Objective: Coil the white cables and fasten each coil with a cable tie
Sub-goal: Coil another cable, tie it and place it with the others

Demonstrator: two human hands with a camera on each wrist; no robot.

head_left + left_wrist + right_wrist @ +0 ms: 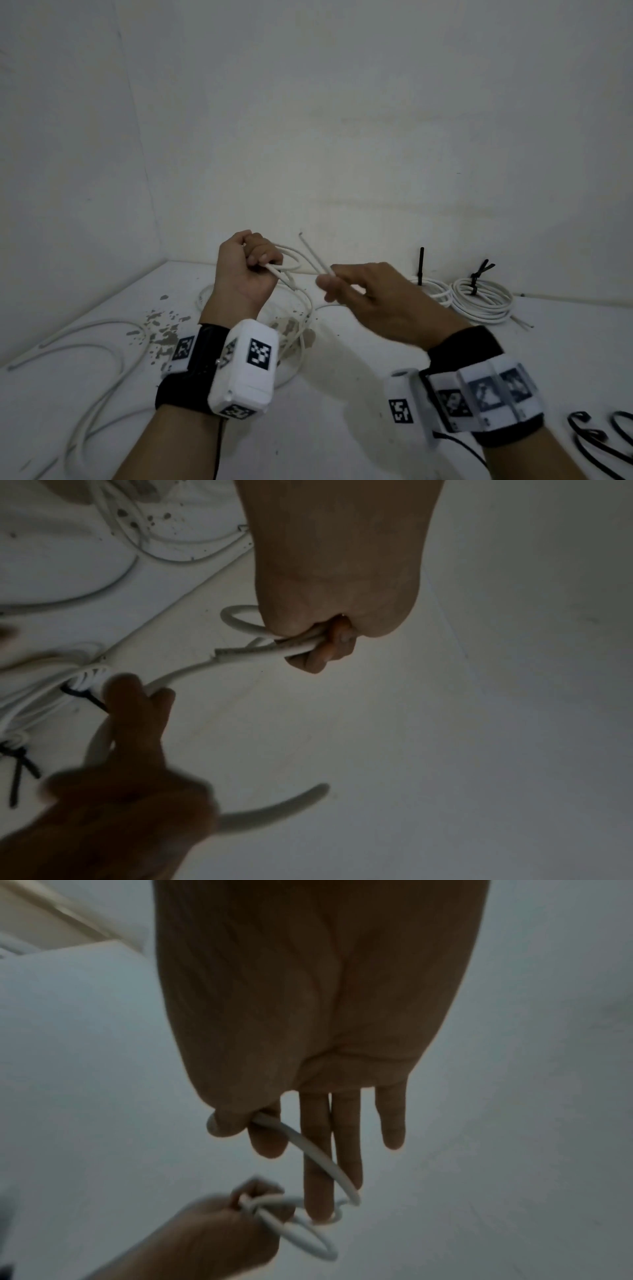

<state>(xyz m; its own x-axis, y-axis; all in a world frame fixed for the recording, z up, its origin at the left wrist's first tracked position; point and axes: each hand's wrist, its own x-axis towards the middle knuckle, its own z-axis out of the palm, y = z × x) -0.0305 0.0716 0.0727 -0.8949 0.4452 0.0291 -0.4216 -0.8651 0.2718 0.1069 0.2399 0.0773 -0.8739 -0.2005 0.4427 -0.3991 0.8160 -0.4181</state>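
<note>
My left hand (251, 265) is raised above the white table and grips a small loop of white cable (291, 258); the left wrist view shows its fingers (322, 653) curled round two strands. My right hand (342, 282) pinches the same cable (317, 262) between thumb and forefinger near its free end, which points up and left; the other fingers (346, 1139) are stretched out straight. The rest of the cable (305, 329) hangs from my left hand down to the table.
Two coils (483, 301) fastened with black ties (476, 277) lie at the back right. Loose white cables (102, 356) sprawl over the left of the table (342, 428), near patches of chipped paint (161, 329). Black cable ties (596, 442) lie at the right front edge.
</note>
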